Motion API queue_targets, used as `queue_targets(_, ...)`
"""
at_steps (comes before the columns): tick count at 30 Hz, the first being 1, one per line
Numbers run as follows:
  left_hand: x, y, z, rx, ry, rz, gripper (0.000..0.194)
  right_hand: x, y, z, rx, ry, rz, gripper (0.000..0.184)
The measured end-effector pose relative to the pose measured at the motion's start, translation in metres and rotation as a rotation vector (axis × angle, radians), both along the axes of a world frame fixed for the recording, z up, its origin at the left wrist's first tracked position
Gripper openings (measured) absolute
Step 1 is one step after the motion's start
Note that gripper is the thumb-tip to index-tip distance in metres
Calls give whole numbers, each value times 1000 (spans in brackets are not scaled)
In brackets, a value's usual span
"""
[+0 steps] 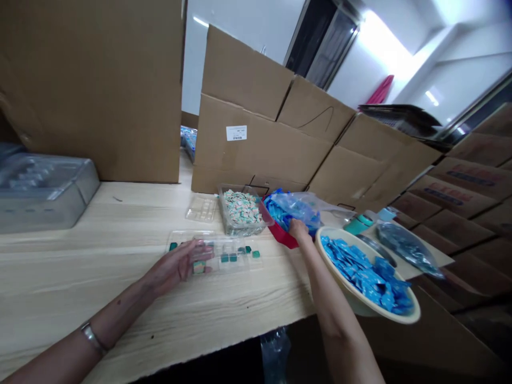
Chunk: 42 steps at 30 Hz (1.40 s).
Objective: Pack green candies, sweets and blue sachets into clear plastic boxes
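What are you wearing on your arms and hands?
Your left hand and right hand are bare, with no gloves, and no sleeves show on either forearm. A silver metal bracelet goes around your left wrist, and nothing shows on your right wrist.

Left hand (181,262) low, fingers extended; right hand (298,230) bent downward (fingertips hidden).
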<state>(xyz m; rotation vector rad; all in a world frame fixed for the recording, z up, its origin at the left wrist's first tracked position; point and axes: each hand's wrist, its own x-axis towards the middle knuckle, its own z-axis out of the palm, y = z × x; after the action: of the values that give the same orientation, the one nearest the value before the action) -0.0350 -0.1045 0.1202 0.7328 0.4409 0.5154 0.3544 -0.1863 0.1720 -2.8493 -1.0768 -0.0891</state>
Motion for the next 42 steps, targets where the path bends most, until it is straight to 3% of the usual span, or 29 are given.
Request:
queue_targets(6,-1,1,2,9,-43,-15,16,9,1,-4,100,50,-47,30)
queue_targets(10,-1,1,3,-8,-45,-26,17,-9,-19,0,303,55,62,38)
queue_targets(13,-1,1,1,-13,-47,-24,18,-47,-41,7,477,183,293,42)
queue_targets(16,0,0,-1,-5,-55,-32,18,-98,-55,14,585,355,708,33)
queue_targets(18,0,-1,-1,0,-57,-49,19,-128,-55,15,576,299,922,26)
queue_targets(21,-1,-3,0,18,-45,-81,20,-163,-49,8,511,132,1088,33)
queue_targets(24,-2,-6,1,43,-3,-82,20,-184,-45,0,441,-40,1123,33)
queue_targets(26,-3,-6,1,72,36,-68,21,-186,-47,3,390,-140,1073,28)
queue_targets(28,-1,-3,0,98,93,-78,23,-174,-55,15,317,-211,893,26)
queue_targets(32,1,1,-2,69,167,-96,24,-103,-97,53,5,-281,165,30)
queue_targets(34,2,1,-3,34,179,-100,25,-59,-124,66,-238,-229,-101,31)
queue_targets(38,1,5,-7,25,162,-119,26,2,-165,63,-387,-133,-225,25)
queue_targets(42,1,5,-9,47,158,-125,27,16,-183,41,-395,-161,-214,27)
